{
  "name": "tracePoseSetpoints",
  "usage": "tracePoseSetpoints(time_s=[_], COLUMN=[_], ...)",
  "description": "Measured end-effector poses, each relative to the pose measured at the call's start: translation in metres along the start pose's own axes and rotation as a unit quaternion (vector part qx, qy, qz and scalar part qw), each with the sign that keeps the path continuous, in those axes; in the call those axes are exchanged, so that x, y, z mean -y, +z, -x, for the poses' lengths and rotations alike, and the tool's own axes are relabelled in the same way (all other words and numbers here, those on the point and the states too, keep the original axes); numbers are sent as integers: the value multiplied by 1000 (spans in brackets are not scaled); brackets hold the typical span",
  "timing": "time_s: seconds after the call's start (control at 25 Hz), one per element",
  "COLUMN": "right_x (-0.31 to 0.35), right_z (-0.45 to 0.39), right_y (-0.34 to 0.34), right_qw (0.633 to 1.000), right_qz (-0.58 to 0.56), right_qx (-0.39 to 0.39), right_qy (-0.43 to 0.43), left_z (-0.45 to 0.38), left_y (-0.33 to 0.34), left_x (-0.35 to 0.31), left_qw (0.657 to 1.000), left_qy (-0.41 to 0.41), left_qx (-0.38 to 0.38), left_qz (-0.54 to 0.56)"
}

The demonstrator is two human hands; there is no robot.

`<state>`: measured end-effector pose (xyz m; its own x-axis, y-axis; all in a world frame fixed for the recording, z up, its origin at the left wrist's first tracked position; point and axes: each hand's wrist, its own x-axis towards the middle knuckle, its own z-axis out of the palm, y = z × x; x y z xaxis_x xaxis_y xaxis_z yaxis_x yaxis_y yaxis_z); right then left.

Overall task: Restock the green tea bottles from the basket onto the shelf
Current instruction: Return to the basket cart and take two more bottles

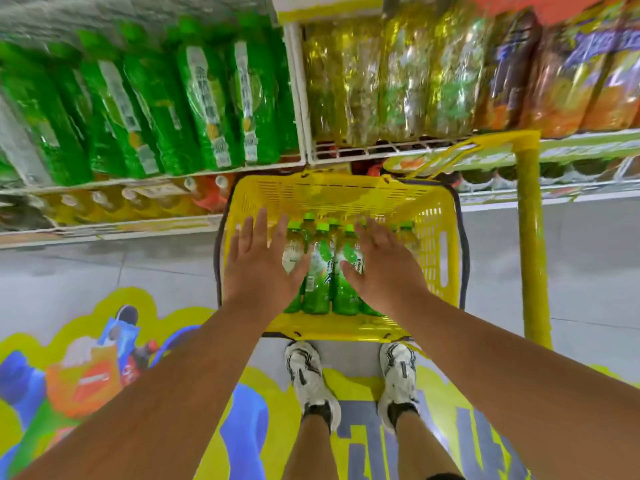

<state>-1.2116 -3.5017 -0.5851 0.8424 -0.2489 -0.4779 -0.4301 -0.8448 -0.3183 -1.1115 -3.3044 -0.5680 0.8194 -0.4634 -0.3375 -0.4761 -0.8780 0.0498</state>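
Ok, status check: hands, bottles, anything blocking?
Both hands open, left hand and right hand over the green tea bottles. Bottles in yellow basket, none gripped. Nothing in the way.

Yellow-labelled bottles [381,81] and orange-and-purple packs [571,81] are blurred at upper right; white sneakers [311,379] are planted on a colourful floor graphic [86,368].
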Motion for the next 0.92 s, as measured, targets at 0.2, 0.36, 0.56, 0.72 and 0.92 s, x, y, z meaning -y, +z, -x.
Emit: tracePoseSetpoints(time_s=[0.2,0.36,0.56,0.72,0.92], right_x=[-9,-10,-10,-7,-10], right_z=[-36,-53,-71,-88,-109], right_y=[50,73,88,97,103], right_qw=[996,987,984,984,987], right_qz=[-74,-132,-143,-125,-46], right_qx=[22,20,23,39,40], right_qy=[39,90,107,120,147], left_z=[-8,-15,-25,-34,-45], left_y=[70,99,119,132,143], left_x=[7,15,21,17,15], left_qw=[997,991,985,970,957], left_qy=[-37,-65,-90,-126,-189], left_qx=[46,77,101,117,120], left_qz=[47,85,108,170,185])
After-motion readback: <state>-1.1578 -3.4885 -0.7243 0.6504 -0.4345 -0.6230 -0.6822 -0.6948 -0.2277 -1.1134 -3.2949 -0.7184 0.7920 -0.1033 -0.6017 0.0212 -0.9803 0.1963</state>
